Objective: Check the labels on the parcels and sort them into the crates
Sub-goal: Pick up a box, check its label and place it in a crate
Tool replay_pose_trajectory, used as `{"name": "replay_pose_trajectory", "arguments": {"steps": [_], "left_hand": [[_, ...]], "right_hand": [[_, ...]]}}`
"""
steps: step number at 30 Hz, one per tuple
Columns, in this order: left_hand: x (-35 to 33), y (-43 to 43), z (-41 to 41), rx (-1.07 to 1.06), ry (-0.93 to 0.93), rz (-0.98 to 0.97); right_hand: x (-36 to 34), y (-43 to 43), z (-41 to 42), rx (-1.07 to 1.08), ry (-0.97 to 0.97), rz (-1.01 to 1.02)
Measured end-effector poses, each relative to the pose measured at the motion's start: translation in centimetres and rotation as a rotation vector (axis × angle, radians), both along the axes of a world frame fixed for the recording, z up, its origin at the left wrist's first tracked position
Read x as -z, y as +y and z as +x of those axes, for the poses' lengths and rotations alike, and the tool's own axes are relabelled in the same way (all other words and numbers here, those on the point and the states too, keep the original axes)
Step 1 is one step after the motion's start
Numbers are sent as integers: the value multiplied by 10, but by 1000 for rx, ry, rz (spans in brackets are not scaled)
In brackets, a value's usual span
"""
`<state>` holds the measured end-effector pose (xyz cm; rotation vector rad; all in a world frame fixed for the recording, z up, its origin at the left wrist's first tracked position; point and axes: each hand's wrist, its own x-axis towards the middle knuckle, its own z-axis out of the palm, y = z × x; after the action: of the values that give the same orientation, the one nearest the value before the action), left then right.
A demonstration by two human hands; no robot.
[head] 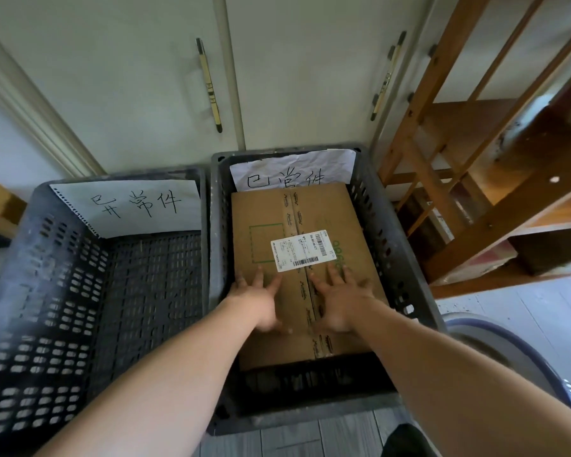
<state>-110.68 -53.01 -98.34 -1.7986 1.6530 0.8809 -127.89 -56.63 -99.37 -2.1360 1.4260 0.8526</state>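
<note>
Parcel [261, 206] in the right crate [393, 245], under our hands.
Left hand [257, 296] and right hand [342, 300] lie flat, open, on its near half; the label [304, 250] sits just beyond.

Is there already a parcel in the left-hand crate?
No, the left dark perforated plastic crate holds only a handwritten paper sign; the brown cardboard parcel lies in the right crate.

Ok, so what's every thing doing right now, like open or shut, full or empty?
parcel: taped shut, lying flat in the right crate, label up.
right crate: holds the parcel.
left crate: no parcel, only a paper sign.
left hand: open, flat on the parcel.
right hand: open, flat on the parcel.
cupboard doors: shut.
</note>
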Motion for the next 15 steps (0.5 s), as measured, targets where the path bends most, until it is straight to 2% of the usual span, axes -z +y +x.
{"name": "replay_pose_trajectory", "arguments": {"steps": [4,9,14,15], "left_hand": [[-53,15,11,-66,166,-108],[-136,49,33,-142,214,-112],[-240,87,60,-200,216,-96],[-260,93,65,-216,216,-92]], "right_hand": [[-48,19,6,183,-111,45],[-134,43,10,367,-206,66],[-215,63,17,365,-219,75],[-209,61,12,354,-197,81]]}}
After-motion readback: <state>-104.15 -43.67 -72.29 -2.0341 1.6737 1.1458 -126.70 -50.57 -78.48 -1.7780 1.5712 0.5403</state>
